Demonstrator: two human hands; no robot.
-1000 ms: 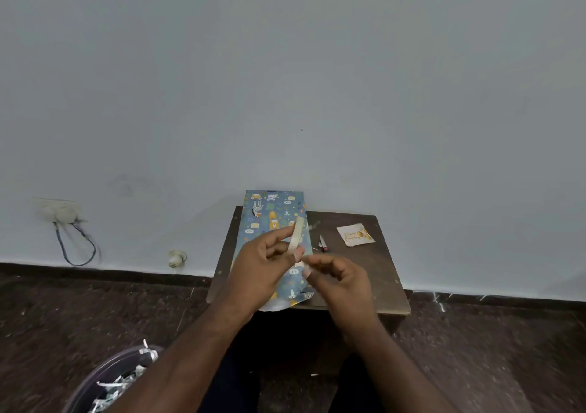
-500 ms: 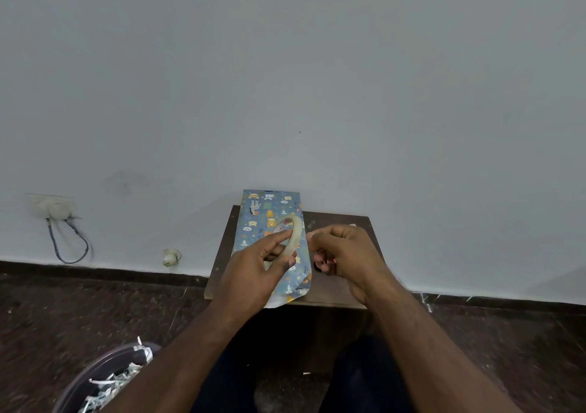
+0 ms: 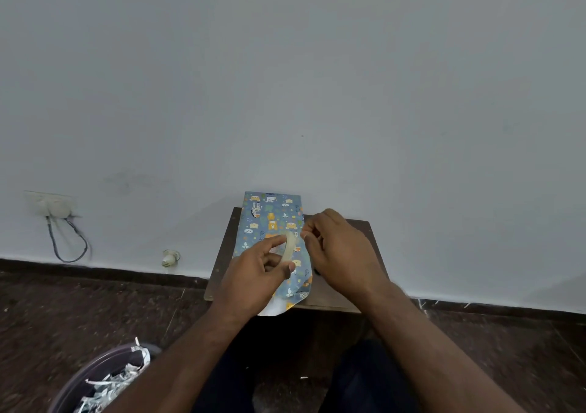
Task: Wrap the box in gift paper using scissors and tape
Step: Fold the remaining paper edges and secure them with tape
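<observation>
On a small brown table (image 3: pixel 348 295) set against a pale wall, a long box wrapped in blue gift paper (image 3: pixel 269 219) w/ cartoon animals lies lengthwise, far end touching the wall, near end overhanging the table's near edge, where loose paper shows its white underside.

Above the box's middle, the left hand (image 3: pixel 253 279) holds a roll of clear tape (image 3: pixel 290 249) upright, edge-on to the camera: thumb & forefinger curl round the ring, other fingers tucked through or behind it. Just right of the roll, the right hand (image 3: pixel 342 254) has its fingers curled in, fingertips pinched together at the roll's upper edge; a pulled tape end isn't clear enough to see, so whether it has hold of tape can't be told. Both hands hover over the box, not pressing on it. Scissors aren't made out; the right hand covers that part of the table.

Near left, on the dark floor, a round bin (image 3: pixel 95 381) holds shredded paper strips. Far left, a wall socket (image 3: pixel 52 205) w/ a looping cable (image 3: pixel 68 241); a small white fitting (image 3: pixel 170 257) sits low on the wall.
</observation>
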